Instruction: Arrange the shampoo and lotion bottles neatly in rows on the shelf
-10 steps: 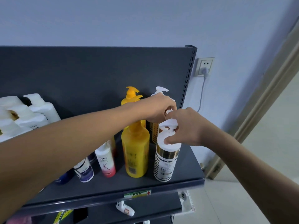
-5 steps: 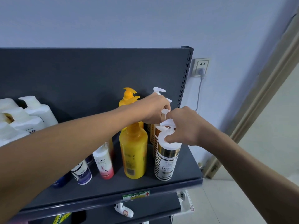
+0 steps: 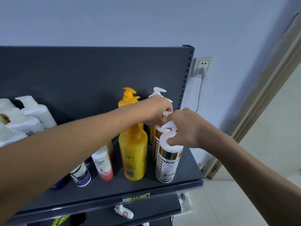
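On the dark shelf [image 3: 192, 168], a white-and-gold pump bottle [image 3: 168, 165] stands at the front right. My right hand [image 3: 187, 129] grips its white pump head. Right behind it stands a second white-and-gold bottle [image 3: 156, 144], and my left hand [image 3: 158, 112] holds the pump on top of that one. A third white pump [image 3: 158, 90] shows at the back. Two yellow pump bottles, the front one [image 3: 133, 154] and the rear one [image 3: 128, 98], form a row to the left.
A Dove tube [image 3: 102, 167] and a purple-and-white tube [image 3: 81, 176] stand further left. Several large white bottles [image 3: 26, 121] crowd the far left. A wall socket [image 3: 202, 66] with a plugged cable is right of the shelf. A lower shelf [image 3: 146, 207] holds small items.
Both hands stay on the pump heads of the two white-and-gold bottles and have hardly moved. The view has shifted slightly.
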Tool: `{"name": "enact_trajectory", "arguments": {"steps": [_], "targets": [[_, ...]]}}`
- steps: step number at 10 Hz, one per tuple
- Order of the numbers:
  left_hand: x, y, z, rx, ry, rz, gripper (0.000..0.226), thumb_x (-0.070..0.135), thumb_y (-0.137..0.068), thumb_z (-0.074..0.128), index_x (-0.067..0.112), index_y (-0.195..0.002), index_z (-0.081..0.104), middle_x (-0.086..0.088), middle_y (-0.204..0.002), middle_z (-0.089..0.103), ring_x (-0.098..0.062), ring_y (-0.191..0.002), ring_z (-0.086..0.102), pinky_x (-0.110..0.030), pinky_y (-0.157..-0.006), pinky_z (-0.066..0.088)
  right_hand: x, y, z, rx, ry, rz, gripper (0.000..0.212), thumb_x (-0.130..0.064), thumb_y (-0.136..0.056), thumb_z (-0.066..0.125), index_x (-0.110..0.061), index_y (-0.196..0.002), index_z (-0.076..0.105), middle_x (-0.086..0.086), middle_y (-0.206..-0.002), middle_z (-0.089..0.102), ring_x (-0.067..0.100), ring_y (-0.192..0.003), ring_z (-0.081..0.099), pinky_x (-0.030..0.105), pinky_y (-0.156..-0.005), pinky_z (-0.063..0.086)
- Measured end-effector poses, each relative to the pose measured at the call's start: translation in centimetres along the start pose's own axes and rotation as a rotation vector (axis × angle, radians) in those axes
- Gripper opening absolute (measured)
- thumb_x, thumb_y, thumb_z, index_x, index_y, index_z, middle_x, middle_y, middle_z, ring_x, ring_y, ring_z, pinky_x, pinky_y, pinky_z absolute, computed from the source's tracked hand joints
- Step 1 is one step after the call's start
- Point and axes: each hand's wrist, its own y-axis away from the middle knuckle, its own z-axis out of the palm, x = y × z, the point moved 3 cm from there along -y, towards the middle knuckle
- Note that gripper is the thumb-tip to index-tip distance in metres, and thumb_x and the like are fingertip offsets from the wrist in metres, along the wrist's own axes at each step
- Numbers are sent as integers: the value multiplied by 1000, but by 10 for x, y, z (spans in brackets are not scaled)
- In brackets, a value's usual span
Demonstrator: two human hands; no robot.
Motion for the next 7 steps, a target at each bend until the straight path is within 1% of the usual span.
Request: {"name": "enact_trajectory", "arguments": {"steps": [1, 2, 3, 4, 5, 6, 7], "targets": [[-1, 0, 1, 3, 5, 0, 16, 24, -92, 68, 20, -106, 72, 5, -88, 63, -18, -78, 61, -25, -65, 49, 1, 2, 0, 2, -4, 4, 30, -29, -71, 73, -8, -90, 65, 10, -78, 64, 30, -78, 64, 31, -52, 40], [-1, 2, 2, 1, 5, 0, 19, 27, -92, 68, 19, -108, 72, 2, -93, 67, -20, -81, 62, -27, -67, 52, 1, 4, 0, 3, -10, 10, 32, -30, -72, 72, -13, -100, 67, 7, -81, 65, 26, -79, 62, 34, -57, 47], [1, 6, 1, 3, -20, -6, 21, 30, -95, 64, 18, -111, 70, -1, -98, 71, -20, -81, 61, -27, -63, 48, 0, 6, -1, 6, -34, 13, 41, -30, -74, 73, -18, -113, 66, 5, -87, 65, 24, -84, 60, 33, -63, 49], [-2, 13, 1, 20, -37, -15, 22, 35, -96, 62, 19, -110, 68, -2, -95, 71, -20, -77, 62, -27, -56, 45, 1, 7, -1, -2, -58, -3, 45, -32, -75, 74, -21, -118, 65, 2, -93, 67, 22, -88, 58, 30, -64, 47], [-11, 26, 0, 43, -16, -67, 37, 45, -95, 63, 17, -118, 66, -5, -102, 75, -24, -86, 70, -42, -72, 61, -2, 6, -2, -21, -38, 20, 47, -44, -73, 73, -26, -115, 63, -1, -96, 67, 23, -94, 62, 35, -71, 53], [-25, 45, -8, 90, -5, -110, 51, 52, -92, 65, 19, -131, 60, -5, -113, 73, -25, -103, 68, -49, -83, 58, -12, 2, -9, -8, 7, 38, 54, -61, -72, 71, -34, -118, 62, -6, -109, 66, 21, -105, 60, 37, -80, 52], [-41, 66, -19, 179, 29, -142, 53, 48, -93, 67, 20, -137, 57, -2, -124, 68, -24, -113, 64, -47, -90, 55, -29, -4, -20, 66, 4, 20, 54, -68, -76, 67, -35, -118, 63, -11, -112, 66, 17, -106, 60, 35, -80, 51]]}}
